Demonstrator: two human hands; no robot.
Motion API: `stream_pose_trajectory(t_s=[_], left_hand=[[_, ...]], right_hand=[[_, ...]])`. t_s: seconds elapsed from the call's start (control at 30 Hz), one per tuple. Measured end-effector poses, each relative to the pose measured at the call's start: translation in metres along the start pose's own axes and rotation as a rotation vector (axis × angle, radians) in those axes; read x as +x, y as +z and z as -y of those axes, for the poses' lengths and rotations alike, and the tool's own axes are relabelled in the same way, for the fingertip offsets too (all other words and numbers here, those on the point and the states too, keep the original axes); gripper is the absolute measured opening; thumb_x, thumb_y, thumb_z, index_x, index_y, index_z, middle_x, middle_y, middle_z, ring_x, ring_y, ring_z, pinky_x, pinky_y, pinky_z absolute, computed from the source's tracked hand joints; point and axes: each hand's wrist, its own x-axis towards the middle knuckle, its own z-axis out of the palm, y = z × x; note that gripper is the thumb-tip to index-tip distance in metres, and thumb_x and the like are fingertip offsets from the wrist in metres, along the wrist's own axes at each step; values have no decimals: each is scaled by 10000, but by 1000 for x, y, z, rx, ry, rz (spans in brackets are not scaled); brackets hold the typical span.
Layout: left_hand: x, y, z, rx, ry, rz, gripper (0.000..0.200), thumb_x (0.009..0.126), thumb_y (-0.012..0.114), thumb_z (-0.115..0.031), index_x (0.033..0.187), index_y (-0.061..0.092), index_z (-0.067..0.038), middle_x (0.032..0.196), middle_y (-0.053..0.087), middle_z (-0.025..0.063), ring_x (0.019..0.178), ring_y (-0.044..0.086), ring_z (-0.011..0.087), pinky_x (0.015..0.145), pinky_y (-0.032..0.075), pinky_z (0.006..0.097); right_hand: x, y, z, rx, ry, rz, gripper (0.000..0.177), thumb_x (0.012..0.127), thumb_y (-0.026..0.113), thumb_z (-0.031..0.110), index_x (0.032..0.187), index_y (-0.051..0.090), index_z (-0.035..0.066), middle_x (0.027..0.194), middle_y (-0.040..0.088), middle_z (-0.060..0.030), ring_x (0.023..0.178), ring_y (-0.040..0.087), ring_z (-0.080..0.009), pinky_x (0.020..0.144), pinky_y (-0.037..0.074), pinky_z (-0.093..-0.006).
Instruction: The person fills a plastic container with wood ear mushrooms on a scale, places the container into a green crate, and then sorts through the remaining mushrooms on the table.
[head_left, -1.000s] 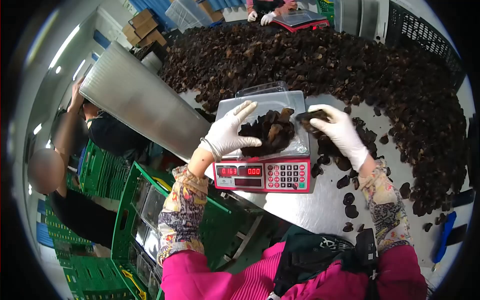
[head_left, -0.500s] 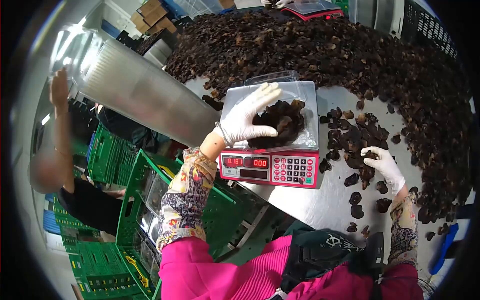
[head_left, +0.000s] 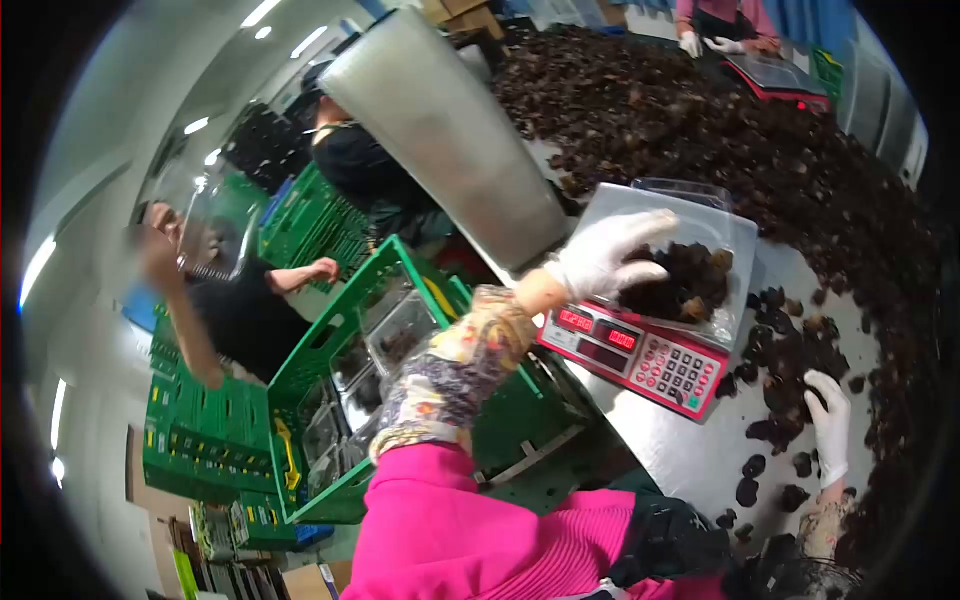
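My left hand (head_left: 612, 255), white-gloved with fingers spread, hovers at the left edge of a clear plastic tray on a red scale (head_left: 640, 360). Dark, wrinkled fungus pieces (head_left: 685, 283) fill part of that tray, just beside the fingers. The scale's red digits are too blurred to read surely. To the right, my right hand (head_left: 830, 420), also gloved, is over the metal table beside a small loose heap of dark pieces (head_left: 795, 350). Its fingers are curved and apart, and nothing shows between them.
A large dark fungus pile (head_left: 700, 130) covers the table's far side. A tall stack of clear containers (head_left: 450, 130) leans at the scale's left. Below it, a green crate (head_left: 385, 470) holds filled clear boxes. One co-worker holds up a clear container; others are farther back.
The view has swung left, showing more of the crate and co-workers. My right hand's fingers have opened from their pinch near the loose pieces. My left hand remains beside the tray.
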Motion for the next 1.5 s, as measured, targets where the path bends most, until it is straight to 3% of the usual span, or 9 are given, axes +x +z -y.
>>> stream_pose_trajectory(t_s=[0.23, 0.37, 0.73, 0.83, 1.1, 1.23, 1.3, 1.43, 1.5], left_hand=[[-49, -42, 36, -350, -345, -298, 514, 930, 606, -245, 1369, 460, -21, 1329, 550, 132, 1229, 506, 210, 1061, 368, 336], [-62, -39, 59, -382, -424, -397, 482, 965, 562, -235, 1379, 448, -16, 1309, 562, 123, 1223, 505, 190, 1052, 366, 322], [-11, 12, 63, -495, -459, -344, 528, 963, 564, -300, 1386, 430, -13, 1416, 454, 156, 1324, 410, 229, 1099, 310, 333], [1, 41, 89, -355, -621, -361, 662, 946, 549, -422, 1411, 378, 18, 1447, 412, 207, 1357, 376, 290, 1112, 278, 324], [11, 32, 96, -1331, -703, -575, 622, 989, 359, -538, 1354, 441, -41, 1328, 521, 126, 1267, 434, 234, 1084, 318, 392], [-22, -12, 51, -701, -558, 27, 501, 957, 536, -415, 1261, 536, -17, 1224, 597, 130, 1070, 592, 219, 971, 449, 377], [-27, -11, 2, 263, -340, 287, 416, 934, 593, -323, 1218, 577, -19, 1151, 626, 165, 1005, 633, 265, 889, 490, 350], [-47, 19, -21, -436, -940, 14, 458, 978, 524, -330, 1324, 464, -36, 1016, 649, 160, 901, 650, 192, 747, 524, 315], [-58, 52, -3, -917, -873, 14, 391, 1001, 465, -290, 1290, 438, -28, 837, 615, 65, 677, 560, 112, 564, 473, 248]], right_hand=[[-7, -13, 7, 370, 347, 76, 285, 838, 632, 31, 1121, 646, 0, 1128, 657, -66, 981, 586, -114, 791, 467, -235], [-15, 7, -7, -331, 13, -193, 303, 819, 606, -7, 1117, 645, 23, 1187, 616, -93, 1023, 590, -184, 789, 458, -255], [41, 93, 119, -21, -481, -64, 323, 813, 671, 104, 1123, 632, 20, 1120, 626, -148, 1071, 575, -310, 929, 473, -391], [61, 120, 135, -531, -702, -21, 370, 891, 585, 265, 1184, 594, 40, 1209, 601, -104, 1130, 550, -221, 971, 402, -367], [77, 112, 130, -182, -459, -242, 269, 919, 572, 199, 1108, 620, 15, 1131, 589, -142, 1031, 566, -307, 893, 463, -390], [69, 94, 104, 431, 315, 8, 602, 981, 389, 543, 1203, 574, 15, 767, 631, -93, 625, 605, -150, 583, 498, -279], [72, 96, 99, 825, 392, 120, 659, 956, 402, 596, 1268, 536, 31, 712, 616, -47, 566, 567, -69, 506, 462, -212], [81, 103, 96, 706, 306, 138, 414, 986, 519, 242, 1322, 466, 7, 784, 597, -33, 588, 559, -61, 483, 433, -176], [83, 98, 104, 702, 383, 155, 355, 965, 481, 172, 1281, 482, 10, 789, 590, -32, 606, 560, -53, 486, 421, -158]])
